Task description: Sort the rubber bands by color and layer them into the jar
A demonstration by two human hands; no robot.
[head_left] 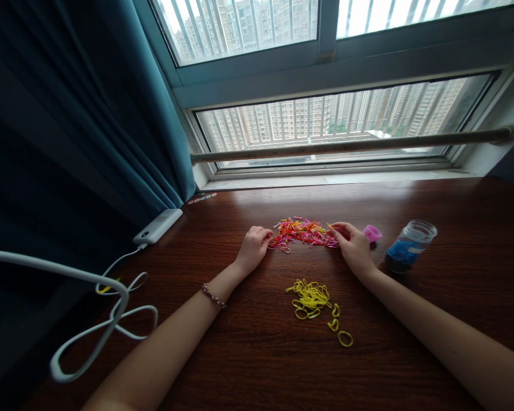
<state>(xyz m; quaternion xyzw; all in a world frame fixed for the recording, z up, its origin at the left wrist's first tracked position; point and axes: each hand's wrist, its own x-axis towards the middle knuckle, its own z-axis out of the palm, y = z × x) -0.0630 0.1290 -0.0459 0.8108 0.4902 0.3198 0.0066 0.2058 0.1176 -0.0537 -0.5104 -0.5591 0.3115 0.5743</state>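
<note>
A mixed pile of pink, red, orange and yellow rubber bands (302, 233) lies in the middle of the dark wooden table. At the pile's left edge is my left hand (253, 249), its fingers curled together by the outermost bands; what they hold, if anything, is hidden. My right hand (354, 249) is at the pile's right end, thumb and forefinger pinching a small yellow rubber band (329, 226). Closer to me, between my forearms, sits a heap of only yellow rubber bands (310, 297), with a few single ones lying to its right.
A clear jar (411, 242) with a blue label stands right of my right hand, beside a small pink cup-shaped piece (372, 233). On the left lie a white power strip (158, 226) and a looped white cable (89, 268). Behind the table are a window and a rail (351, 147).
</note>
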